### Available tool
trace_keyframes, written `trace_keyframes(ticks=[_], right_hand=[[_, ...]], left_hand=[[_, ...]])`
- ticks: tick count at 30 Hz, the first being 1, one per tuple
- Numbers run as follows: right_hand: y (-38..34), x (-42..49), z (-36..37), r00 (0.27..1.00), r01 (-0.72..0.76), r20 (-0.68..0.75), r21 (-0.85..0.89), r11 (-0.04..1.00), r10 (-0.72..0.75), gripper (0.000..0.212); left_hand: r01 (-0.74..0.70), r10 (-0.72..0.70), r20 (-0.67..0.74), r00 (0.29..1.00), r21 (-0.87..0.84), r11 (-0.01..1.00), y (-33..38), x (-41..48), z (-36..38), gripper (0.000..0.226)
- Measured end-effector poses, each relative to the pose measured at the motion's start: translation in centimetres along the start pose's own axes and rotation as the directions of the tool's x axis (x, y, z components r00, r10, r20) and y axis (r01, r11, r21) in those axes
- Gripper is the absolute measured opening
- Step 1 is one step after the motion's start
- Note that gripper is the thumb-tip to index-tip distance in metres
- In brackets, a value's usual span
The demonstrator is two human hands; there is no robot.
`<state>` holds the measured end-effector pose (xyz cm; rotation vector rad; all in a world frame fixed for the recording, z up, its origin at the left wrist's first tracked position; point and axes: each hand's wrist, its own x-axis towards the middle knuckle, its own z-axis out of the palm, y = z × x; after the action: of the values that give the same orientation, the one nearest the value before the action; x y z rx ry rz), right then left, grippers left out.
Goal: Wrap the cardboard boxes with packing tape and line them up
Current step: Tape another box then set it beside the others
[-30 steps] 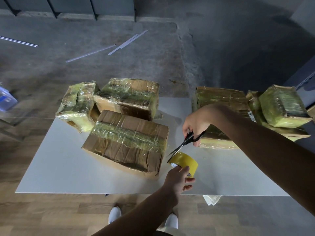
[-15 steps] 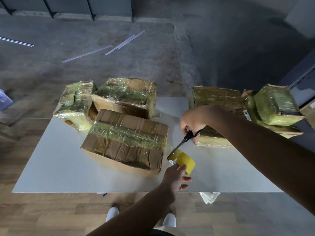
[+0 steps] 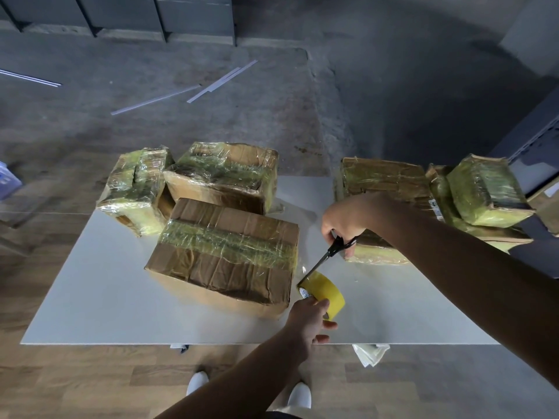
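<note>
Left grip closed on the yellow tape roll, fingers curled round its near side, roll lifted or resting just off the table; cannot tell which. Right grip closed on the black scissors, fingers through the loops, blades angled down-left, tips at the roll's upper edge. Roll sat just beside the near right corner of the front box, which was tape-wrapped with a greenish band across the top and skewed to the table edge. Behind it, touching or nearly so, was the back box; the small left box was at the table's far left corner. An open lane of bare table ran between this cluster and the right box. Stacked boxes crowded the far right corner, beside the right box. Wide bare table lay left of the front box, along the near edge and right of the roll. White shoes showed below the near edge. Loose strips lay on the floor beyond.
</note>
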<state>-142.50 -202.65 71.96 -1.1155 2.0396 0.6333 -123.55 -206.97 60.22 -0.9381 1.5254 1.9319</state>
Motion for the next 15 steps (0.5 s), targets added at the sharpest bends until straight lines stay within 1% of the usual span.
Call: trace_keyframes(ticks=[2, 4, 6, 12, 14, 15], right_hand=[[0.0, -0.2, 0.0, 1.000, -0.008, -0.013, 0.025, 1.000, 0.009, 0.033], [-0.1, -0.4, -0.1, 1.000, -0.014, -0.027, 0.067, 0.998, 0.015, 0.037], [-0.2, -0.5, 0.1, 1.000, -0.030, -0.007, 0.085, 0.996, 0.030, 0.044], [0.0, -0.7, 2.1, 0.994, -0.110, 0.028, 0.061, 0.992, 0.109, 0.068], [0.2, -0.6, 3.4, 0.986, -0.166, 0.009, 0.067, 0.984, 0.166, 0.074], [0.3, -0.4, 4.1, 0.979, -0.201, -0.003, 0.103, 0.974, 0.203, 0.074]], left_hand=[[0.027, -0.027, 0.033, 0.999, 0.000, 1.000, -0.2, -0.1, 0.2, 0.014], [0.060, -0.058, 0.085, 0.995, -0.026, 0.998, -0.6, -0.2, 0.6, 0.025], [0.068, -0.062, 0.113, 0.992, -0.051, 0.996, -0.9, -0.2, 0.9, 0.030], [0.004, -0.001, 0.100, 0.995, -0.030, 1.000, 0.0, 1.2, 1.0, 0.013], [-0.005, 0.005, 0.094, 0.996, -0.007, 1.000, 0.0, 1.6, 1.1, 0.012], [-0.008, 0.007, 0.091, 0.996, 0.005, 1.000, -0.1, 1.9, 1.2, 0.012]])
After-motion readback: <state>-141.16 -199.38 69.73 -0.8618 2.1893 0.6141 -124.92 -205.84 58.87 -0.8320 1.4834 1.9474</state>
